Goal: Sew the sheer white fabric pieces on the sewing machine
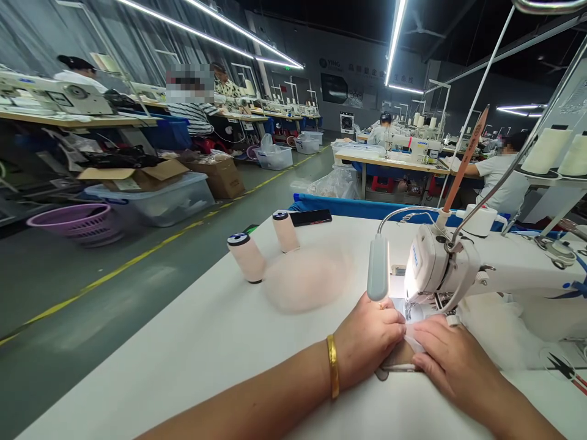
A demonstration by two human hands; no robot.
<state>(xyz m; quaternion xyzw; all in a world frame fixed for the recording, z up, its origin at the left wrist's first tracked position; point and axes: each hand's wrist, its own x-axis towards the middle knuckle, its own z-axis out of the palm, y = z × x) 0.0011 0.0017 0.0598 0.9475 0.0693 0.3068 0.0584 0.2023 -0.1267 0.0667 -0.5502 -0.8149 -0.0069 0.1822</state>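
Note:
Under the lit head of a white sewing machine (424, 263), a small piece of pale, sheer fabric (415, 345) lies at the needle area. My left hand (369, 339), with a gold bangle (332, 366) at the wrist, has its fingers curled and closed on the fabric's left side. On the other side, my right hand (452, 354) rests with its fingers laid flat over the fabric edge, thumb apart. Both hands' fingertips are close to the presser foot, which partly hides behind the fingers and glare. A grey lamp (378, 269) hangs just above my left hand.
Two peach thread cones (247, 256) stand left of a blurred heap of pale sheer cloth (307, 278). Behind them lies a black phone (310, 217). More sheer material (493, 327) and red-handled snips (568, 373) are at right. Co-workers sit at machines beyond.

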